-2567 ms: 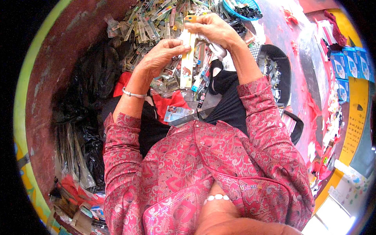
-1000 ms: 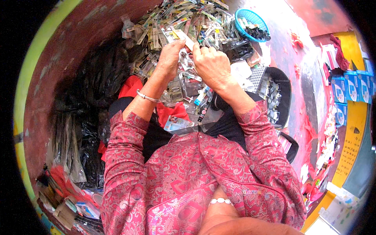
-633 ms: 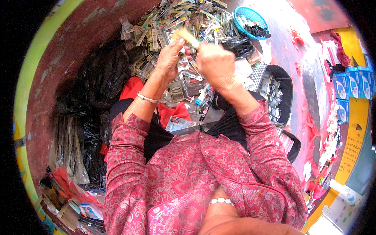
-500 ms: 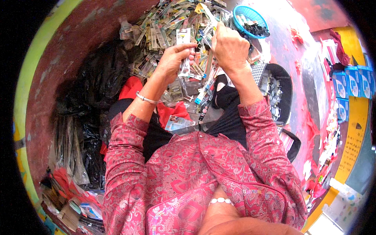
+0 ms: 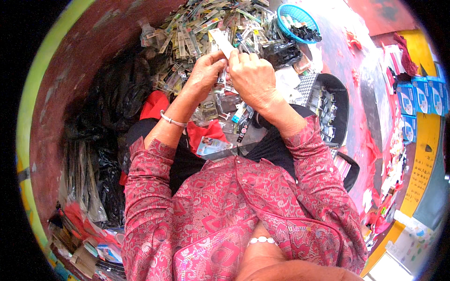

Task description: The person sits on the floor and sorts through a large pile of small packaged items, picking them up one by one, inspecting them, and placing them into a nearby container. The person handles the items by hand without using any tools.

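Pale strip (image 5: pixel 222 41) and packet (image 5: pixel 221 80) — in 2 hands (image 5: pixel 254 77), close together

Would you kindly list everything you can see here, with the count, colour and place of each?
Pale strip: one, whitish, upper centre
Small packet: one, clear and white, below the strip, partly hidden
Pile of slim packets: too many to count, mixed colours, top centre
Basket: one, blue, right of the pile
Case: one, black, centre right
Boxes: at least four, blue and white, far right
Plastic bags: count unclear, black, left
Picture card: one, mostly blue, centre
Bracelet: one, silvery, left of centre
Necklace: one, white, bottom centre
Jacket: one, patterned red, lower centre
Left hand: one, bare, small packet in its grip
Right hand: one, bare, pale strip in its grip
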A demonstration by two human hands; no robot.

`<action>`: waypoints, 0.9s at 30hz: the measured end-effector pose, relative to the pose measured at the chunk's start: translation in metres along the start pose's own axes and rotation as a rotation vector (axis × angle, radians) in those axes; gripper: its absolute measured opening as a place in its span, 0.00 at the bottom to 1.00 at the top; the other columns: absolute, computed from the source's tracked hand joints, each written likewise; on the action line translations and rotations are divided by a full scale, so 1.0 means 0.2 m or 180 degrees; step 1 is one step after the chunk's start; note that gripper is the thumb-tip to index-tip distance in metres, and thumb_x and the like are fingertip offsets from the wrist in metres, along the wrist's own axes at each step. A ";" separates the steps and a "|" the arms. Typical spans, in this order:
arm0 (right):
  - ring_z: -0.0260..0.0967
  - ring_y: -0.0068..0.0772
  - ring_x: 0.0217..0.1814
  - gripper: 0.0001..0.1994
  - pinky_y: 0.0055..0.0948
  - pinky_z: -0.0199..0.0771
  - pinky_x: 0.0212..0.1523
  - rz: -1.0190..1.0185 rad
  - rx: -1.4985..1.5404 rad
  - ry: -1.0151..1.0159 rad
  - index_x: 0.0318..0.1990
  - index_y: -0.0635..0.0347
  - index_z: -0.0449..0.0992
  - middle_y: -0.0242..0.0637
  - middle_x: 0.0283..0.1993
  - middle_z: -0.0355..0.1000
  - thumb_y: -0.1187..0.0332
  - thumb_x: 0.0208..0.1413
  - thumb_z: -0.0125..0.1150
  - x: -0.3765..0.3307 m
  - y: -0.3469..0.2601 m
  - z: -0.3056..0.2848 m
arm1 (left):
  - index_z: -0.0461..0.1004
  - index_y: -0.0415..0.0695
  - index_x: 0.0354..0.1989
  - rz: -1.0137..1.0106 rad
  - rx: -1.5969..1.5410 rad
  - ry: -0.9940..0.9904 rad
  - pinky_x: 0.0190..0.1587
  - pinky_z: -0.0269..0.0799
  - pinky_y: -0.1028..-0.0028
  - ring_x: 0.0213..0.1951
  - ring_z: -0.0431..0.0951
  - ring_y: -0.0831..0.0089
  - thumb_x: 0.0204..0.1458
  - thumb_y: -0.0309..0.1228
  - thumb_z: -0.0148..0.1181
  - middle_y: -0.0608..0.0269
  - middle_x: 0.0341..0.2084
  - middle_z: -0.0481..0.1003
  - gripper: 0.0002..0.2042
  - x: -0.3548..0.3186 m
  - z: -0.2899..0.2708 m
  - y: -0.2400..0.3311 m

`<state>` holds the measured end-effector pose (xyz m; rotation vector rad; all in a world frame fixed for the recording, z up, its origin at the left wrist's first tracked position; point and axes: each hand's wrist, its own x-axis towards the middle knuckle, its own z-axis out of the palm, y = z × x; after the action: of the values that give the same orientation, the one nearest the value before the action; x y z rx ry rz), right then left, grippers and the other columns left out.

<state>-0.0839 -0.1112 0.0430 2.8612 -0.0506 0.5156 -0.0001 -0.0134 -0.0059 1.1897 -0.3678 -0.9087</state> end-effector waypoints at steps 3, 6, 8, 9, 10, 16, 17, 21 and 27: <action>0.68 0.30 0.24 0.13 0.24 0.67 0.21 0.0024 -0.0031 -0.0114 0.34 0.65 0.68 0.35 0.21 0.67 0.66 0.43 0.52 -0.01 -0.04 -0.04 | 0.67 0.36 0.44 -0.0049 -0.0481 0.0079 0.43 0.64 0.79 0.38 0.70 0.76 0.49 0.26 0.47 0.62 0.37 0.71 0.14 0.02 -0.04 -0.02; 0.68 0.28 0.24 0.11 0.23 0.68 0.21 -0.0156 -0.0228 -0.0269 0.32 0.66 0.69 0.35 0.22 0.68 0.68 0.42 0.51 -0.03 -0.08 -0.06 | 0.67 0.36 0.44 -0.0002 -0.0688 0.0153 0.44 0.63 0.78 0.38 0.70 0.75 0.49 0.26 0.46 0.62 0.36 0.71 0.14 0.03 -0.03 -0.03; 0.69 0.27 0.24 0.09 0.23 0.69 0.21 -0.0284 -0.0369 -0.0297 0.30 0.67 0.69 0.36 0.23 0.69 0.70 0.41 0.50 -0.04 -0.10 -0.08 | 0.67 0.36 0.43 0.0027 -0.0580 0.0192 0.44 0.63 0.78 0.38 0.70 0.75 0.49 0.27 0.46 0.62 0.36 0.71 0.14 0.04 -0.04 -0.06; 0.69 0.27 0.25 0.10 0.23 0.69 0.21 -0.0242 -0.0326 -0.0356 0.30 0.67 0.69 0.37 0.23 0.69 0.70 0.41 0.50 -0.04 -0.09 -0.08 | 0.67 0.36 0.43 0.0006 -0.0612 0.0165 0.45 0.63 0.78 0.38 0.70 0.75 0.49 0.27 0.46 0.61 0.36 0.71 0.14 0.05 -0.04 -0.06; 0.69 0.28 0.25 0.10 0.23 0.69 0.20 -0.0200 -0.0281 -0.0414 0.31 0.67 0.69 0.37 0.23 0.69 0.70 0.41 0.50 -0.04 -0.09 -0.09 | 0.67 0.36 0.43 -0.0014 -0.0643 0.0139 0.45 0.63 0.78 0.38 0.70 0.74 0.49 0.28 0.47 0.61 0.36 0.71 0.14 0.05 -0.04 -0.06; 0.69 0.28 0.20 0.09 0.23 0.67 0.17 -0.0727 0.0044 -0.0256 0.27 0.71 0.70 0.38 0.18 0.68 0.72 0.41 0.50 -0.05 -0.01 -0.09 | 0.66 0.35 0.45 -0.0064 -0.0888 -0.0035 0.44 0.65 0.75 0.37 0.71 0.72 0.49 0.30 0.48 0.58 0.34 0.71 0.15 0.03 -0.01 -0.04; 0.69 0.28 0.20 0.08 0.23 0.67 0.16 -0.0723 0.0042 -0.0246 0.26 0.71 0.70 0.38 0.18 0.68 0.72 0.41 0.50 -0.06 -0.02 -0.09 | 0.65 0.35 0.45 -0.0020 -0.0693 -0.0034 0.44 0.66 0.75 0.37 0.72 0.72 0.49 0.30 0.48 0.57 0.34 0.71 0.16 0.03 0.01 -0.04; 0.70 0.31 0.19 0.08 0.23 0.67 0.15 -0.0818 0.0074 -0.0370 0.25 0.71 0.70 0.43 0.19 0.68 0.73 0.40 0.50 -0.08 -0.04 -0.13 | 0.64 0.35 0.46 -0.0195 -0.0932 -0.0149 0.41 0.68 0.76 0.35 0.72 0.73 0.49 0.27 0.48 0.58 0.33 0.71 0.15 0.02 0.00 -0.04; 0.70 0.27 0.22 0.15 0.25 0.68 0.21 -0.0102 0.2453 -0.0894 0.30 0.69 0.73 0.44 0.19 0.69 0.62 0.44 0.54 -0.01 0.20 -0.11 | 0.64 0.37 0.47 -0.0444 -0.0636 -0.0194 0.39 0.69 0.77 0.32 0.72 0.77 0.48 0.25 0.49 0.60 0.33 0.71 0.16 0.00 -0.01 0.00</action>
<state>-0.0951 -0.1448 0.0707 3.6582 0.1874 0.1245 0.0010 -0.0125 -0.0074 1.0146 -0.2385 -1.0788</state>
